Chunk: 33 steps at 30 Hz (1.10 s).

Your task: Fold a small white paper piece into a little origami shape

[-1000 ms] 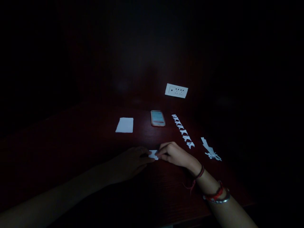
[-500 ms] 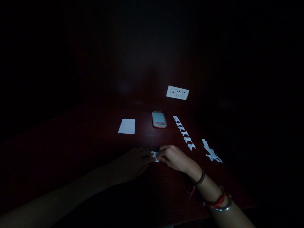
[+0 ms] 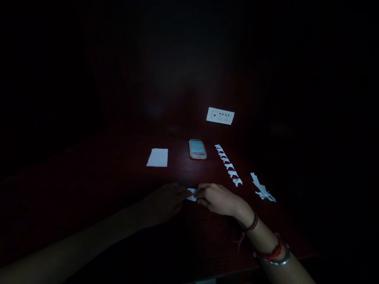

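A small piece of white paper (image 3: pixel 192 197) lies on the dark red table between my hands, partly covered by fingers. My left hand (image 3: pixel 169 202) has its fingertips closed on the left side of it. From the other side, my right hand (image 3: pixel 217 198), with red cords and a bangle on its wrist, grips the right part with thumb and fingers. Further back lies a white paper square (image 3: pixel 157 157). A row of folded white paper pieces (image 3: pixel 228 165) stretches away beyond my right hand.
Right of the row is a loose heap of paper strips (image 3: pixel 262 188). A phone-like object (image 3: pixel 197 149) with a pixelated, lit face lies at the back middle. Behind it, a white socket panel (image 3: pixel 220 116) sits on the wall. The surroundings are very dark.
More of the small paper's left part shows as my left fingers have shifted onto its middle. My right hand stays at its right side. The view has moved slightly.
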Each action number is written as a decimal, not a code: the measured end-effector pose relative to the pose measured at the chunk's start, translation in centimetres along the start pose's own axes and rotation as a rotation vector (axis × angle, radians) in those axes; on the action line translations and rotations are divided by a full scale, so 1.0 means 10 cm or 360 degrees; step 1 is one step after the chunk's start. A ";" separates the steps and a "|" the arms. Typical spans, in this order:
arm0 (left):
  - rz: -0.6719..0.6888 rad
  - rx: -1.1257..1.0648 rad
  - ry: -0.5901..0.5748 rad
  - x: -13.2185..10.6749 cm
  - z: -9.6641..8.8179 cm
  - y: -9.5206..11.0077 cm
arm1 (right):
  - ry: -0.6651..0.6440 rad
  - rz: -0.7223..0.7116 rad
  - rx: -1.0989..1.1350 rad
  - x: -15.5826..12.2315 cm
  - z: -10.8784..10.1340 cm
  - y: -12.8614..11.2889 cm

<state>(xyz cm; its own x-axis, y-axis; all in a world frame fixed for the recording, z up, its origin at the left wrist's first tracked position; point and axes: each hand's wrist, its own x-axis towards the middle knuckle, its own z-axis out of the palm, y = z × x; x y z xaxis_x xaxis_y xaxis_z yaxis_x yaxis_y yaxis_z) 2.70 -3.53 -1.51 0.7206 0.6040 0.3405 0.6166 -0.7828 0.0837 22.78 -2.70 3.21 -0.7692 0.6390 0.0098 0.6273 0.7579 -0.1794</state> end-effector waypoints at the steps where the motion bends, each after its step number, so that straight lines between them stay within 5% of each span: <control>1: 0.0012 0.0008 -0.0002 0.00 0.00 0.00 | -0.0002 0.0006 0.0003 0.00 0.00 0.00; 17: 0.0007 0.0153 -0.0028 -0.04 0.03 -0.01 | 0.0068 0.0123 -0.0262 -0.05 -0.03 0.09; 24: 0.0038 0.0115 -0.0015 -0.03 0.03 -0.01 | 0.0169 -0.0145 -0.0075 0.00 0.02 0.12; 33: 0.0022 0.0130 0.0019 -0.01 0.02 0.02 | 0.0064 -0.0130 -0.0216 0.00 0.00 0.07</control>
<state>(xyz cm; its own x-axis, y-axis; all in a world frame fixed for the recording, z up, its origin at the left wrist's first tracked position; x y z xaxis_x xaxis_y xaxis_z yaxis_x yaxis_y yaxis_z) 2.80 -3.73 -1.69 0.7258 0.5909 0.3522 0.6306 -0.7761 0.0026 23.27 -2.18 3.09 -0.8143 0.5774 0.0590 0.5759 0.8164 -0.0420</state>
